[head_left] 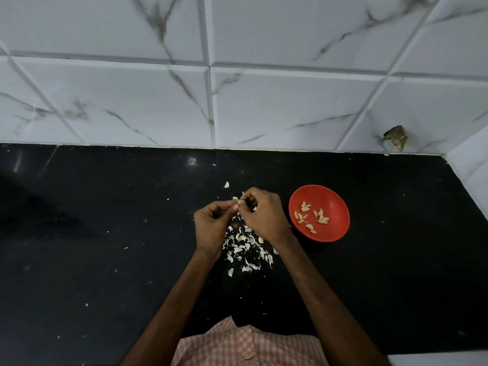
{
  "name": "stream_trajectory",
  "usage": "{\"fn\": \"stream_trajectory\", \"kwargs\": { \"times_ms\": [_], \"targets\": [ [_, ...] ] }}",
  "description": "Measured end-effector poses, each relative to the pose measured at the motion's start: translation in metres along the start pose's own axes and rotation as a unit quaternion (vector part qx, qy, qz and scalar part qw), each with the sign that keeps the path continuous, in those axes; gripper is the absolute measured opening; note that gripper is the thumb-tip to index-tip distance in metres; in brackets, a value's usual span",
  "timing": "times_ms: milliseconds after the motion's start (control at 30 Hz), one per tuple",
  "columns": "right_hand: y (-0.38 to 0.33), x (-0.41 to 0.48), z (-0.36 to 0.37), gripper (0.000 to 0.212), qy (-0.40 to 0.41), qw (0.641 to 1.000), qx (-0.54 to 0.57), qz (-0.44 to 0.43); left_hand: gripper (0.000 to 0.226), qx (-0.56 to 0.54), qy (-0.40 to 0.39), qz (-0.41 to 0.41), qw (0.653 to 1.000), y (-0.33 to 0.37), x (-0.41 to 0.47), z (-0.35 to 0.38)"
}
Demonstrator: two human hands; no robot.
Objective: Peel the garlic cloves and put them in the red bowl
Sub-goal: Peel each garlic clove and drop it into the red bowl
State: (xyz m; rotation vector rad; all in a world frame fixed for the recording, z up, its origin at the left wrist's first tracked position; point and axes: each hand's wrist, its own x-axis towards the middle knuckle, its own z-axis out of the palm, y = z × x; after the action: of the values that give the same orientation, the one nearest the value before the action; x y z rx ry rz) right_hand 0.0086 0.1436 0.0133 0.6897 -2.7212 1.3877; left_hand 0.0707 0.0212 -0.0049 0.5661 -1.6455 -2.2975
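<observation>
Head view — on a black countertop (92,247) the left hand (211,224) is seen with its fingers curled, a small garlic clove (238,202) being pinched at its fingertips. The same clove is gripped from the three o'clock side by the right hand (264,215), thumb and fingers closed on it. Loose white peels (245,247) are scattered at six o'clock of the clove — between the wrists. At three o'clock of the right hand, just beside it, a red bowl (332,196) is set, with peeled cloves (306,206) lying inside.
</observation>
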Motion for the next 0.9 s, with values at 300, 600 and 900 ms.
{"fn": "stream_trajectory", "kwargs": {
  "times_ms": [300, 600, 900],
  "targets": [
    [0.0035, -0.0018, -0.0013, 0.005, 0.004, 0.997, 0.079, 0.020, 0.009, -0.029, 0.008, -0.013, 0.999, 0.0021, -0.0028, 0.0033],
    [-0.0048, -0.0068, -0.0011, 0.019, 0.000, 0.974, 0.198, 0.112, 0.013, -0.093, 0.008, -0.059, 0.994, 0.0064, -0.0012, 0.0033],
    [-0.0005, -0.0040, -0.0057, 0.006, 0.026, 0.996, 0.077, 0.021, 0.012, -0.080, 0.018, -0.041, 0.996, 0.0046, 0.0002, 0.0025]
  ]
}}
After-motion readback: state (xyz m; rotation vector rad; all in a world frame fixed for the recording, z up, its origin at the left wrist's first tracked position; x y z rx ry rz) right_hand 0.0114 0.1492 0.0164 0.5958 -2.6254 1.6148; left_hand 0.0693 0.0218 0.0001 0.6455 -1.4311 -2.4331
